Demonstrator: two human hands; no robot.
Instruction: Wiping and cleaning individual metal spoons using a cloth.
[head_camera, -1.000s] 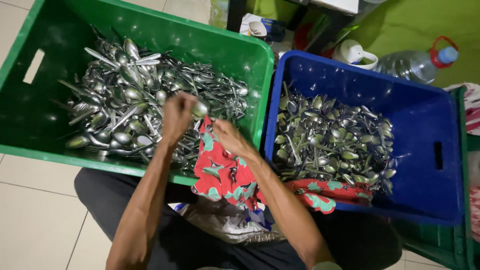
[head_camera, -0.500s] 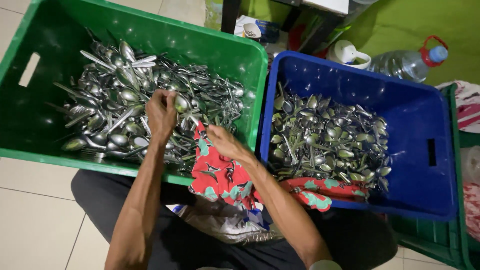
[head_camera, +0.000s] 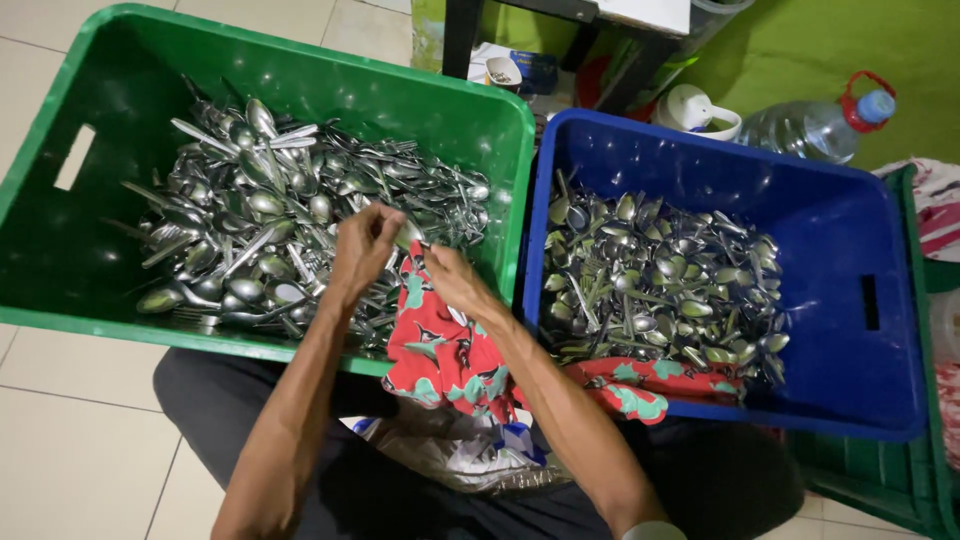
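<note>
We see our left hand (head_camera: 362, 243) curled over the near edge of the heap of shiny steel spoons (head_camera: 290, 225) in the green plastic crate (head_camera: 60, 300), fingers pinched on one spoon whose handle runs toward the right hand. Our right hand (head_camera: 452, 280) sits just beside it, partly closed on the red floral cloth (head_camera: 440, 345) draped over the crate rim. The blue plastic crate (head_camera: 850, 400) of spoons lies to the right.
</note>
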